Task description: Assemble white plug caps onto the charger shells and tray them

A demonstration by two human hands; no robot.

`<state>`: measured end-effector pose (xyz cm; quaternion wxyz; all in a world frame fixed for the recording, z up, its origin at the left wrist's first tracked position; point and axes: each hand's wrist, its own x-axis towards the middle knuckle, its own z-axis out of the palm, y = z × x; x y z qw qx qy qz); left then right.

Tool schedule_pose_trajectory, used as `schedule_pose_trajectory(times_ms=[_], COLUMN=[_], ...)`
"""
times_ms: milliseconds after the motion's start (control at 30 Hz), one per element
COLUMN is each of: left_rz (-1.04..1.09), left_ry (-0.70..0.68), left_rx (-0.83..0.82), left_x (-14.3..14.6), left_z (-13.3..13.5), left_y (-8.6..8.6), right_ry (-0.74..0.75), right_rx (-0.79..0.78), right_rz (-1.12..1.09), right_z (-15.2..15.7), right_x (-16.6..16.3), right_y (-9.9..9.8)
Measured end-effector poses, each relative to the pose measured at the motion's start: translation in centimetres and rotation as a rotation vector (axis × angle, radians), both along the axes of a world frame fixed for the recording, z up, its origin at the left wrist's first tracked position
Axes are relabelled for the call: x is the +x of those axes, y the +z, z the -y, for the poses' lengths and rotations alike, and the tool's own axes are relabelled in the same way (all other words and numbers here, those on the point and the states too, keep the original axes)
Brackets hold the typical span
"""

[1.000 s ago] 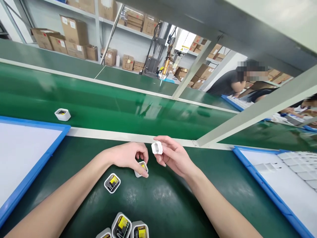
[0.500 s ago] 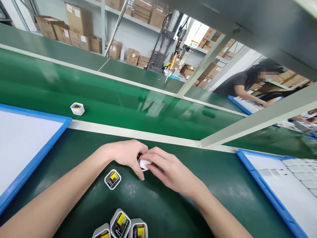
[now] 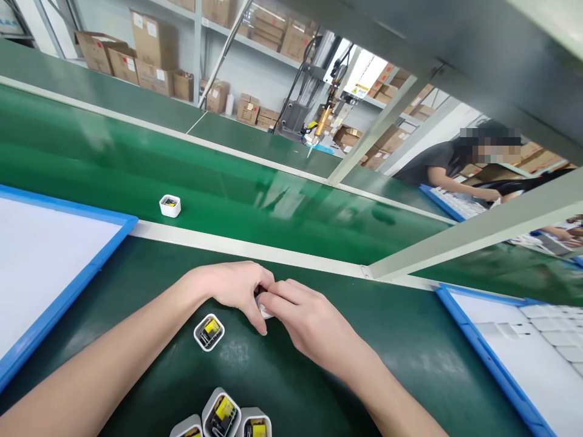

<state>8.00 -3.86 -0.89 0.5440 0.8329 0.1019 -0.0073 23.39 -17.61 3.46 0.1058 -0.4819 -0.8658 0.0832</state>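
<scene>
At a green worktable (image 3: 291, 400), a person's two hands are meeting at a small white piece (image 3: 265, 312), which is sitting between them, short of the pale far edge (image 3: 255, 247). The left hand (image 3: 232, 285) is curling narrowly around it, thumb on the near side and fingers beyond. The right hand (image 3: 312, 318) is resting its bunched fingertips against the piece; with knuckles blocking the view, one cannot tell whether they are gripping or only pressing. The step in hand is seemingly one of fitting, the left hand steadying while the right is pushing. The next move is likely calling for a firm left hold and straight, even pressure. On the near side of the left wrist, a white housing (image 3: 209, 332) is showing yellow and black parts inside. Three similar housings (image 3: 221, 414) are crowding the bottom of the view, and another housing (image 3: 170, 206) is standing on the green strip (image 3: 218, 212) beyond the edge. Farther off, a co-worker (image 3: 430, 162) in a dark top is bending over a blue-rimmed tray (image 3: 441, 204).
</scene>
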Motion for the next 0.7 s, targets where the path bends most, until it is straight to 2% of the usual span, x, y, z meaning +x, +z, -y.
schedule_pose_trajectory(times_ms=[333, 567, 700], left_rz=[-0.028, -0.037, -0.039], left_ry=[-0.063, -0.057, -0.055], left_rx=[0.046, 0.056, 0.084], left_x=[0.3, 0.4, 0.3], left_z=[-0.4, -0.5, -0.3], left_y=[0.0, -0.1, -0.1], right_ry=[0.058, 0.100, 0.097], right_rx=[0.166, 0.325, 0.352], right_rz=[-0.002, 0.030, 0.024], right_z=[-0.4, -0.6, -0.7], right_x=[0.1, 0.5, 0.8], right_y=[-1.4, -3.1, -3.7])
